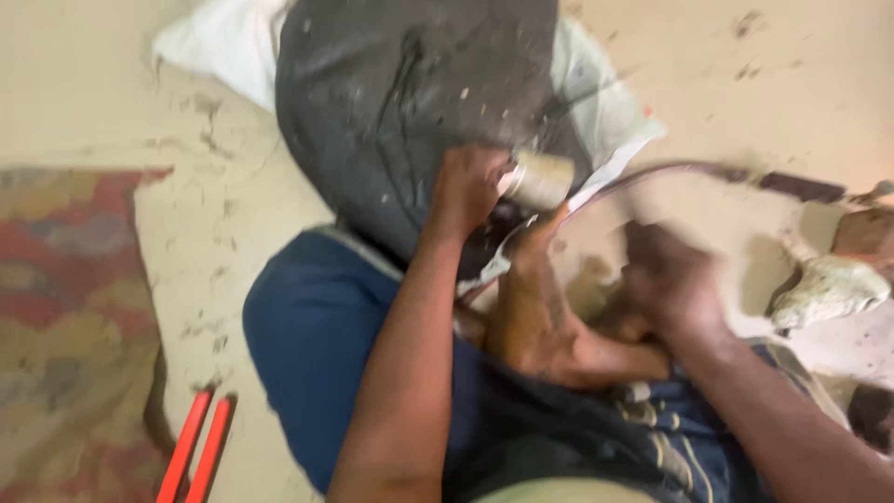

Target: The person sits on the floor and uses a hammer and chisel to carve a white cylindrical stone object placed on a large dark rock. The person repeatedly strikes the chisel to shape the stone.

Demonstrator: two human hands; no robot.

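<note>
The small pale cylinder (540, 179) sat near the middle of the view, against the lower right edge of a large dark, dust-flecked rounded mass (419, 102). The left hand (468, 191) was closed around the cylinder's left end, fingers curled, with the forearm running down and left toward the bottom edge of the frame. A bare foot (531, 307) lay directly below the cylinder, its toes reaching up to touch or nearly touch the cylinder's underside; contact could not be confirmed because of blur.

The right hand (672, 279) was to the right of the foot and below the cylinder, apart from it. Motion blur hid the fingers, so whether this hand was open or closed could not be determined. A thin dark curved strip (689, 169) arched above the right hand from the cylinder area toward the right.

White cloth (233, 42) projected from beneath the dark mass at upper left and upper right. A blue trouser leg (317, 345) occupied the lower centre, and a striped dark garment (670, 438) lay beneath the right forearm.

Open sandy floor (186, 261) remained on the left of the leg, bounded at far left by a patterned red rug (65, 317). Two red handles (197, 447) lay on the floor at the lower left, close to the rug's edge. Pale stones (829, 289) stood at the right edge, narrowing the room on that side.
</note>
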